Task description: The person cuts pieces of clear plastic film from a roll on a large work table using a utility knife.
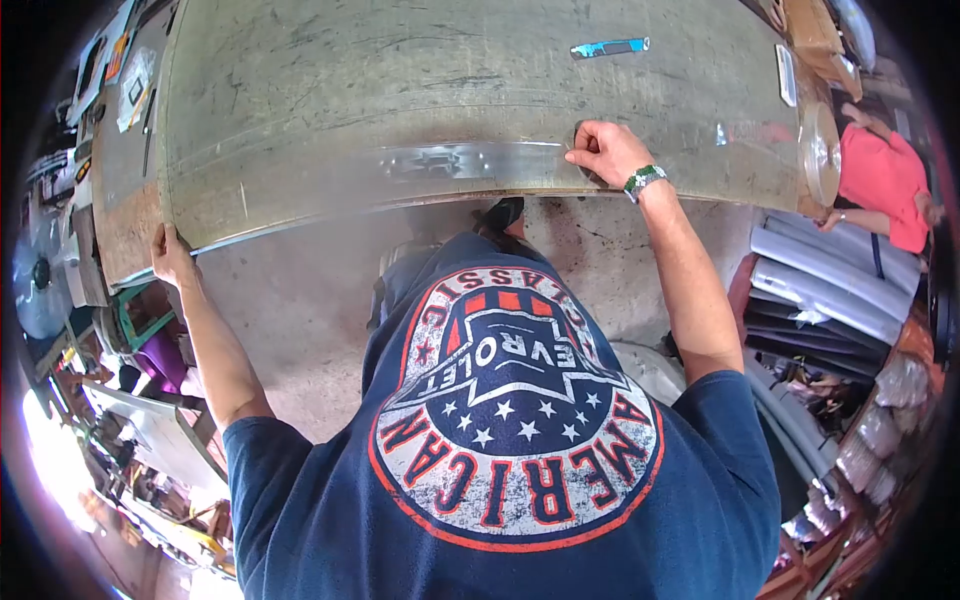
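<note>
Clear plastic film [440, 160] lies along the near edge of the bench [350, 70], glossy toward the middle of that edge. The right hand [612, 152], a green-and-white band [645, 181] at its wrist, is over the film's right end, thumb and forefinger pinched together on it. The left hand [175, 258] is at the near left corner; whether its fingers clamp the film or only the bench edge cannot be told. A blue tool [610, 48] lies toward the far edge, right of centre; a roll [821, 155] stands by the right edge.
</note>
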Available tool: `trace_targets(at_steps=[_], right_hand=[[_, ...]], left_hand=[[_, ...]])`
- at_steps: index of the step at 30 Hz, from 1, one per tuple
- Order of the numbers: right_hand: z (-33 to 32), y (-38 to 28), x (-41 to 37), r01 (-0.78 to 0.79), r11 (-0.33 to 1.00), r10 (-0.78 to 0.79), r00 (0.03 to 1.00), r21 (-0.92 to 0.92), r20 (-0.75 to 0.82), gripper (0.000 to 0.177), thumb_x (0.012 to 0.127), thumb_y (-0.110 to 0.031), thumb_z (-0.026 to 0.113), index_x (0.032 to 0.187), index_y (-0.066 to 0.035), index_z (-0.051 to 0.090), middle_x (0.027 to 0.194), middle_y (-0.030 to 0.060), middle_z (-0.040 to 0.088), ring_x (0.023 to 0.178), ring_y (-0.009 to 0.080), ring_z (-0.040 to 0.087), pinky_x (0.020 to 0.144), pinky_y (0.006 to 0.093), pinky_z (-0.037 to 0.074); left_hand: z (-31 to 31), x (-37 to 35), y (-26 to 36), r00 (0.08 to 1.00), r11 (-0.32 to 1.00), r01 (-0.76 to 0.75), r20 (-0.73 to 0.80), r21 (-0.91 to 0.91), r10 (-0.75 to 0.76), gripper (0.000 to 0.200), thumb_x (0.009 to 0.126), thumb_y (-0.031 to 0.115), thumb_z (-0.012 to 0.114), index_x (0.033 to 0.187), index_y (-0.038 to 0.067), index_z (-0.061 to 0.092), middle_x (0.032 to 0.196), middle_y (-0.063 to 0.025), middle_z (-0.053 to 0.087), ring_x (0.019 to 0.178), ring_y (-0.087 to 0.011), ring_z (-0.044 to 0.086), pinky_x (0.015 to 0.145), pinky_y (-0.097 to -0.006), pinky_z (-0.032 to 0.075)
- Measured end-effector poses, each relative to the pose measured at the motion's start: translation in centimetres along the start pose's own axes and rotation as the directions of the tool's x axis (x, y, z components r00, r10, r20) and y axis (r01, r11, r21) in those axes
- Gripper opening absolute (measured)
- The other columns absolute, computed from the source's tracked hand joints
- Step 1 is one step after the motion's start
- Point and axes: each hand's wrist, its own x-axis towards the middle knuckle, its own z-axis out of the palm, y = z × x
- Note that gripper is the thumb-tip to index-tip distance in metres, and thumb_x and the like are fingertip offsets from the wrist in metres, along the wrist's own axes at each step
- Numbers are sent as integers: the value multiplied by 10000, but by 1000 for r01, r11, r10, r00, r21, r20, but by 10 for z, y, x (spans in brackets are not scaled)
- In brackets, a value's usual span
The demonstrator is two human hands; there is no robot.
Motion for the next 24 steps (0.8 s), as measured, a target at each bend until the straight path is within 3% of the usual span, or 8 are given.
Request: trace_targets(at_steps=[12, 13, 15, 16, 17, 18, 20, 24], right_hand=[[4, 1, -6, -20, 992, 3, 990, -124, -140, 349, 828, -403, 817, 932, -106, 667, 950, 123, 756, 954, 344, 711, 817, 474, 534], [3, 1, -6, -11, 993, -5, 991, -118, -135, 350, 829, -409, 815, 932, -110, 666, 950, 121, 757, 961, 342, 711, 823, 474, 532], [6, 9, -5, 12, 992, -31, 989, -129, -142, 356, 833, -429, 809, 950, -127, 662, 956, 102, 757, 987, 337, 709, 869, 484, 514], [9, 11, -6, 16, 993, -31, 991, -119, -129, 357, 834, -430, 810, 958, -130, 661, 962, 97, 757, 998, 336, 707, 882, 486, 507], [10, 12, -8, 17, 994, -31, 992, -111, -123, 358, 836, -430, 811, 966, -133, 660, 968, 93, 757, 1009, 335, 705, 896, 488, 501], [6, 12, -4, 24, 994, -37, 992, -106, -123, 360, 837, -431, 812, 974, -135, 659, 974, 89, 757, 1020, 333, 703, 909, 491, 495], [8, 14, -4, 31, 994, -46, 989, -107, -138, 369, 827, -424, 825, 958, -133, 641, 949, 84, 746, 999, 327, 697, 882, 478, 496], [11, 18, -1, 55, 994, -73, 980, -98, -186, 387, 802, -407, 844, 912, -118, 611, 864, 87, 726, 901, 325, 702, 805, 458, 515]], left_hand=[[-16, 48, -25, 984, 937, -177, 58, 301, 167, 432, 901, 239, 751, 1251, -5, 682, 1140, -120, 734, 1031, -244, 670, 927, -381, 525], [-1, 2, 41, 986, 816, -97, -58, 570, 158, 491, 900, 255, 733, 1305, -10, 644, 1189, -168, 720, 1093, -300, 667, 987, -425, 503], [30, -1, 68, 936, 822, -252, -89, 511, 342, 560, 891, 307, 753, 1328, -17, 623, 1203, -200, 713, 1116, -337, 666, 1008, -451, 495], [57, 0, 73, 858, 789, -511, 150, 342, 491, 461, 926, 304, 731, 1229, -40, 679, 1229, -242, 702, 1131, -316, 673, 983, -430, 511], [94, -110, 184, 808, 740, -581, 353, 340, 472, 463, 921, 299, 748, 1256, -14, 688, 1226, -224, 708, 1143, -322, 668, 1008, -431, 501], [123, -167, 240, 624, 679, -706, 629, 200, 464, 453, 914, 293, 764, 1279, 32, 696, 1273, -172, 705, 1197, -324, 640, 1055, -431, 472], [173, -265, 296, 115, 488, -851, 838, -194, 534, 448, 857, 280, 789, 1274, 132, 720, 1480, -97, 600, 1393, -326, 485, 1182, -474, 348], [249, -357, 312, -416, 496, -656, 821, -569, 391, 421, 834, 174, 768, 1243, 271, 749, 1666, -43, 375, 1549, -384, 196, 1250, -580, 193]])
